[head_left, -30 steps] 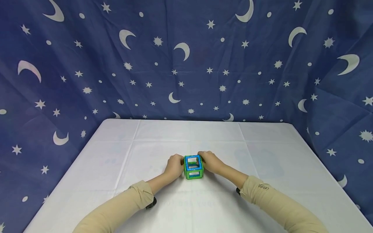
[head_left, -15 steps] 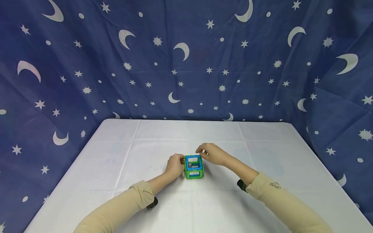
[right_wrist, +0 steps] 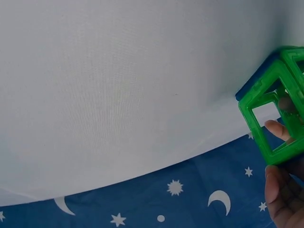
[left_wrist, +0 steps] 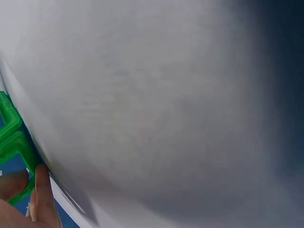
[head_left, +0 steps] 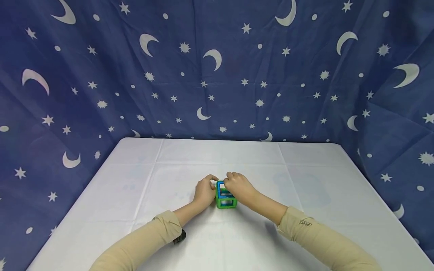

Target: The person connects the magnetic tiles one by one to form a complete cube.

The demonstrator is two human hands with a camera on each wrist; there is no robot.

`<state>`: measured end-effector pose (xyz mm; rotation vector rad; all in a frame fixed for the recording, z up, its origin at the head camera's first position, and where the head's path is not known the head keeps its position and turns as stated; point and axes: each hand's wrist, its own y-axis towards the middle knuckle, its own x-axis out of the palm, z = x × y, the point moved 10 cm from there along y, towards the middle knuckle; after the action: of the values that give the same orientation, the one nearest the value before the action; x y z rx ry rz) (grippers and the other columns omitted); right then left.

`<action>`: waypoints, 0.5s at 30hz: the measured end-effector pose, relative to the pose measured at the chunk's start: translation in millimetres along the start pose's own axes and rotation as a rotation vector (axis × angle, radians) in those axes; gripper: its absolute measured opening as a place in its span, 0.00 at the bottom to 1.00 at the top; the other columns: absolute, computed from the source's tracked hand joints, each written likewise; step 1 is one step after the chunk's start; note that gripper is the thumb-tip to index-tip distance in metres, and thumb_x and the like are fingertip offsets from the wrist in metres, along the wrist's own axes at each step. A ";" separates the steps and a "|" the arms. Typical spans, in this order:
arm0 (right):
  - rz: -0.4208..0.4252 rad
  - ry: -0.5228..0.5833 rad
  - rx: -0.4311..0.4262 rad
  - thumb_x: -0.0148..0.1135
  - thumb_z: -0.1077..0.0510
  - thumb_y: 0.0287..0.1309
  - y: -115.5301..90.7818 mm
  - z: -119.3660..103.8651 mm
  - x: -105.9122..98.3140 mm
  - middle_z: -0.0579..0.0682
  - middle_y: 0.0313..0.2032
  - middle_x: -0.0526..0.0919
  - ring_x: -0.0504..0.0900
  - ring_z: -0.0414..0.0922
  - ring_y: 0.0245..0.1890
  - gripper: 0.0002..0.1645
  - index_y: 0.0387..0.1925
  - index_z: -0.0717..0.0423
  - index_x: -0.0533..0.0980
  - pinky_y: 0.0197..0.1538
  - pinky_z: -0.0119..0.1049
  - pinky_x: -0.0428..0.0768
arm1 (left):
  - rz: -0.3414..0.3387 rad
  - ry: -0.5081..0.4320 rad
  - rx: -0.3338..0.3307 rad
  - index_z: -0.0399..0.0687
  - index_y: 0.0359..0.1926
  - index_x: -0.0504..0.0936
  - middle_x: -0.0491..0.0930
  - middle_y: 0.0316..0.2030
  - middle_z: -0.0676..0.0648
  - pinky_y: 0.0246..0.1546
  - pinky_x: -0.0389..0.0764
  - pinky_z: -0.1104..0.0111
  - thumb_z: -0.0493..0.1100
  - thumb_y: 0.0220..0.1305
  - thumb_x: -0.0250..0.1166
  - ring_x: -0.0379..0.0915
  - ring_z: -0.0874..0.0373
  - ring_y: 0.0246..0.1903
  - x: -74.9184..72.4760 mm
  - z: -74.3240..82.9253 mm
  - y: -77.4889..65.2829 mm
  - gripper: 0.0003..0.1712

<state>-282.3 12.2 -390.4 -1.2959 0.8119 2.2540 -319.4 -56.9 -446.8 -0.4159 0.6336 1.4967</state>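
Observation:
A small cube of magnetic tiles (head_left: 226,203), green-framed at the sides and blue on top, stands upright on the white cloth. At its left side my left hand (head_left: 204,192) holds it, with one finger reaching toward the far left corner. In the left wrist view, a thumb and fingers (left_wrist: 43,190) meet the green frame. My right hand (head_left: 241,189) grips the upper right edge, hiding part of the blue top tile. Seen in the right wrist view, its thumb (right_wrist: 272,183) presses at the green frame's corner, and a fingertip shows through the tile opening.
A white cloth (head_left: 162,241) with fold creases covers the table. Dark blue fabric (head_left: 234,67) printed with moons and stars hangs behind and on both sides. A black band (head_left: 179,237) sits under the left forearm near its rolled sleeve.
My right hand lifted off the cube's right side, rose behind it, then came down over its upper right edge. My left hand stayed at the left side, one finger now stretched farther forward.

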 end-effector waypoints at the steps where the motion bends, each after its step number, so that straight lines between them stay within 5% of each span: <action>1: 0.003 0.010 0.005 0.72 0.65 0.45 -0.2 0.3 0.3 0.49 0.24 0.77 0.76 0.40 0.24 0.05 0.28 0.59 0.82 0.29 0.28 0.78 | 0.002 0.005 0.009 0.32 0.43 0.79 0.75 0.18 0.46 0.17 0.68 0.78 0.22 0.51 0.60 0.66 0.62 0.16 -0.5 1.0 0.1 0.16; 15: 0.008 -0.010 0.044 0.74 0.64 0.42 -2.5 1.0 3.0 0.50 0.24 0.81 0.75 0.41 0.23 0.11 0.28 0.58 0.79 0.27 0.29 0.75 | -0.047 0.032 0.024 0.30 0.38 0.82 0.78 0.21 0.44 0.17 0.71 0.78 0.24 0.52 0.62 0.69 0.62 0.18 2.1 4.1 -0.9 0.11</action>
<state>-282.8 15.0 -393.4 -1.2628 0.8594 2.2344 -318.1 -52.8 -445.1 -0.4342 0.6626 1.4393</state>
